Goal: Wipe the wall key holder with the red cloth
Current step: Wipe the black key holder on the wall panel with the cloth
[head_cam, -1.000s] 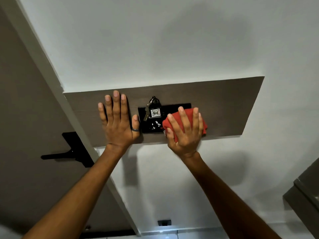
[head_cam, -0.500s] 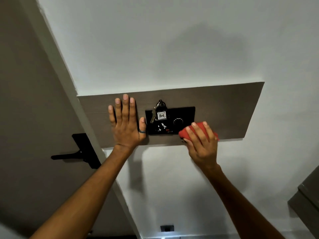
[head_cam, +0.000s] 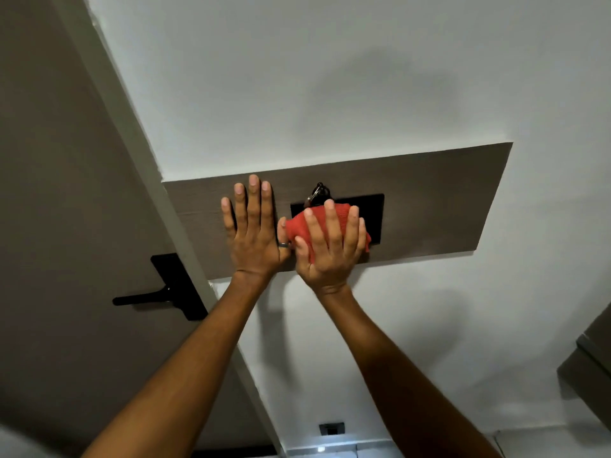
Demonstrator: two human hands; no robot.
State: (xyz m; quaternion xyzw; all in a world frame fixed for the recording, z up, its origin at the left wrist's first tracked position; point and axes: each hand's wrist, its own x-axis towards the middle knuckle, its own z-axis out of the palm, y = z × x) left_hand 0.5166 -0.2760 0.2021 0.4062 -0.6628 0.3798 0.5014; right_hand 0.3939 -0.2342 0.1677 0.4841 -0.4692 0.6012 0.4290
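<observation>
The black key holder is mounted on a brown wooden wall panel. My right hand presses the bunched red cloth flat against the holder's left and middle part, hiding most of it. A key ring pokes out just above the cloth. My left hand lies flat on the panel to the left of the holder, fingers spread and pointing up, with a ring on the thumb, which touches the cloth's edge.
A brown door with a black lever handle stands at the left, beside a pale frame. White wall surrounds the panel. A small socket sits low on the wall. A dark cabinet corner shows at the right edge.
My right hand slid the cloth from the holder's lower right corner up and left over its middle, covering the tagged keys. My left hand stayed flat on the panel.
</observation>
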